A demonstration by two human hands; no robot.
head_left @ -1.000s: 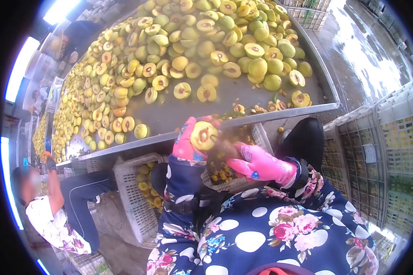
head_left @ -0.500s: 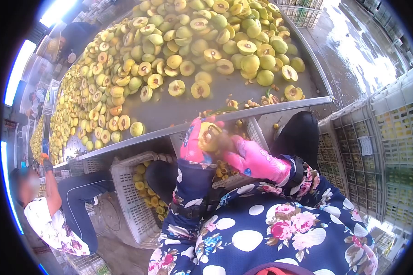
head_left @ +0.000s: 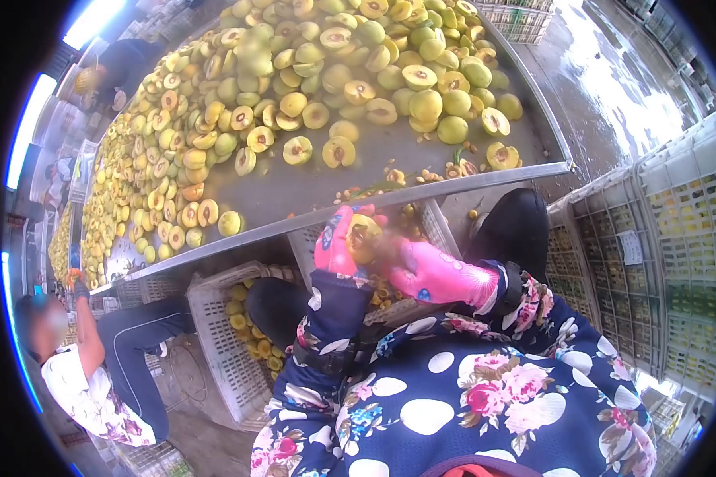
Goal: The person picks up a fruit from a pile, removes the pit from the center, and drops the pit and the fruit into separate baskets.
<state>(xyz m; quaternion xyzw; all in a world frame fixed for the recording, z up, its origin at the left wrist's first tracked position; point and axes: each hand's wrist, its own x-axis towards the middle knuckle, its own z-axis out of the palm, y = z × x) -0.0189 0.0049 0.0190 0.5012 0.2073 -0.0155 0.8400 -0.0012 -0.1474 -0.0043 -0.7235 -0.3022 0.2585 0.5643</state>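
Observation:
My left hand (head_left: 339, 242), in a pink patterned glove, is wrapped round a yellow peach half (head_left: 363, 238) just below the table's front edge. My right hand (head_left: 437, 272), gloved in the same pink, is closed close beside the fruit. A brownish blur covers its fingertips, so what it grips cannot be made out. Beneath both hands stands a crate (head_left: 444, 226) with peach pieces in it. Many cut yellow-green peaches (head_left: 338, 151), some with pits showing, are heaped on the metal table (head_left: 286, 195).
A metal rim (head_left: 422, 189) borders the table. To my left is a white crate of peach halves (head_left: 223, 342). Stacked crates (head_left: 636, 246) rise on my right. A co-worker (head_left: 95, 366) sits at the left, arm raised to the table. Pits and scraps (head_left: 394, 175) lie near the rim.
The view has shifted slightly. My left hand still grips the peach half, which has turned a little, and my right hand stays close against it.

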